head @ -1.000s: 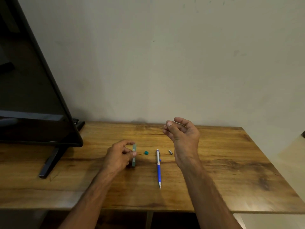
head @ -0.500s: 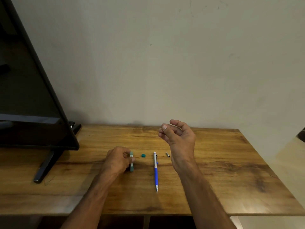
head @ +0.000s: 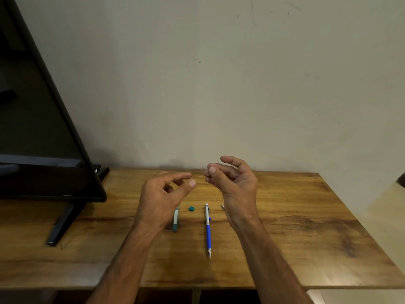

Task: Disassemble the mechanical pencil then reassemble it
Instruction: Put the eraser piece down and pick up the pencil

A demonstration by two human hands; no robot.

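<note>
A pale wall [head: 219, 73] fills the upper part of your view. Below it, a wooden table [head: 295, 233] runs across the frame, its far edge against the wall. A large dark screen [head: 39, 128] leans in from your left, standing on a black foot [head: 63, 222] on the table's left side.

Both your bare forearms reach up from the bottom of the view, and both hands are raised above the table, near each other but apart. Your left hand [head: 162, 194] is loosely curled, thumb and forefinger a little apart, with nothing visible between them. Your right hand [head: 234, 181] has thumb and forefinger pinched together on a very thin dark sliver [head: 202, 177], too small to name for certain, its tip pointing toward your left hand.

The blue and white pencil [head: 208, 229] lies flat on the table between your wrists, its metal tip toward you. Left of it, partly under your left hand, lies a slim green and white case [head: 175, 219]. A small green cap [head: 191, 208] sits between case and pencil. A tiny metal piece [head: 223, 207] lies just beside your right wrist.
</note>
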